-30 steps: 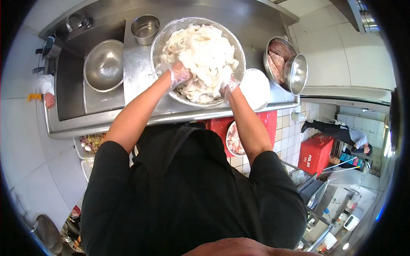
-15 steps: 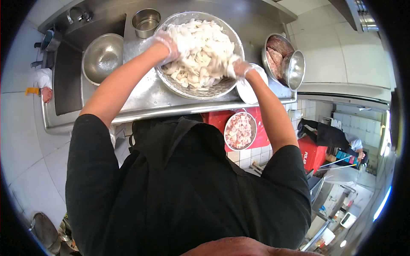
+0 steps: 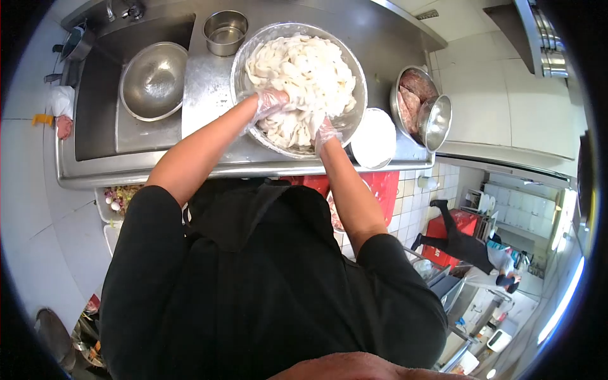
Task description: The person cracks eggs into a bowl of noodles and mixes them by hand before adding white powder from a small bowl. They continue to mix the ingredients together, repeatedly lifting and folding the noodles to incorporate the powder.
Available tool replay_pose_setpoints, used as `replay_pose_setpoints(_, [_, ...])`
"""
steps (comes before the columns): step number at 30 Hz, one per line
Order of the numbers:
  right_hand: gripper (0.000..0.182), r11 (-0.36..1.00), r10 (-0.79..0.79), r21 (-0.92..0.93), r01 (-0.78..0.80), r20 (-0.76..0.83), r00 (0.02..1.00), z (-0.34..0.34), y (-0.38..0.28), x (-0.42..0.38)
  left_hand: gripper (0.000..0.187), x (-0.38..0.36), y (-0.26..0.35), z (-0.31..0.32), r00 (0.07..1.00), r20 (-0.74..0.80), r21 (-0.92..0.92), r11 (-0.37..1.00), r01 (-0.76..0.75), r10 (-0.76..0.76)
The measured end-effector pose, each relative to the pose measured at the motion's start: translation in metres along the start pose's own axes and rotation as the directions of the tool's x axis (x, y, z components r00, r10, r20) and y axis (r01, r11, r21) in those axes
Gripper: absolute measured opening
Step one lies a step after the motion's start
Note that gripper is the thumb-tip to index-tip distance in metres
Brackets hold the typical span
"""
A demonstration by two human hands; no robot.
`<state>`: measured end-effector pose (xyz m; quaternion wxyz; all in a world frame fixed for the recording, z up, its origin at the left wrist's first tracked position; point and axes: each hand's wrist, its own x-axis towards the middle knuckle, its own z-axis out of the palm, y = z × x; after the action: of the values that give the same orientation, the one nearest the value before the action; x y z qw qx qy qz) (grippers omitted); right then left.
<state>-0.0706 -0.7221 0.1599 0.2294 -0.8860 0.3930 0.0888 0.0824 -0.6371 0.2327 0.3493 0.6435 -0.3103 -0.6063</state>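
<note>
A large metal bowl (image 3: 362,82) on the steel counter holds a heap of pale, soft-looking strips (image 3: 304,66); their exact kind I cannot make out. My left hand (image 3: 272,101), in a clear plastic glove, reaches into the near left side of the heap. Also gloved, my right hand (image 3: 325,132) is pushed into the heap at the bowl's near edge. The strips hide the fingers of both hands. Touching or close beside the bowl on the right is a round white tub or lid (image 3: 373,138).
The sink on the left holds an empty-looking metal bowl (image 3: 154,82). A small steel pot (image 3: 225,33) stands behind. At right, a bowl of raw meat (image 3: 408,98) has a smaller metal bowl (image 3: 435,117) resting in it. A co-worker (image 3: 472,244) bends over farther right.
Both hands have come nearer to me and closer together, the right one moving left from the bowl's right side. The heap was blurred by motion before. The co-worker's position has shifted.
</note>
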Motion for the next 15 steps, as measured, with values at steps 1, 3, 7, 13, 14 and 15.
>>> replay_pose_setpoints(1, [0.027,0.991,0.007,0.137,0.002,-0.064,0.998,0.003,0.004,0.002,0.037,0.001,-0.003,0.0,0.998,0.028,0.028,0.998,-0.059,0.058])
replay_pose_setpoints(3, [0.027,0.928,0.034,0.37,0.035,-0.178,0.983,0.006,0.01,0.002,0.034,0.03,-0.038,-0.005,0.964,0.139,0.229,0.939,-0.256,0.229])
replay_pose_setpoints(7, [0.028,0.787,0.082,0.588,0.185,-0.398,0.914,0.0,0.014,-0.004,0.016,0.119,-0.127,0.002,0.795,0.013,0.141,0.786,-0.602,0.606])
replay_pose_setpoints(13, [0.029,0.882,-0.194,0.149,0.447,-0.75,0.633,-0.057,0.029,0.004,0.015,0.04,-0.002,-0.023,0.811,0.141,0.908,0.253,-0.335,0.567])
replay_pose_setpoints(14, [0.033,0.935,-0.34,-0.151,0.322,-0.641,0.688,-0.078,0.032,0.0,0.015,0.059,0.0,-0.034,0.823,0.01,0.705,0.58,-0.409,0.568])
replay_pose_setpoints(15, [0.03,0.907,-0.42,-0.304,0.291,-0.615,0.667,-0.098,0.025,-0.002,0.017,0.058,0.009,-0.036,0.801,-0.009,0.732,0.55,-0.403,0.599])
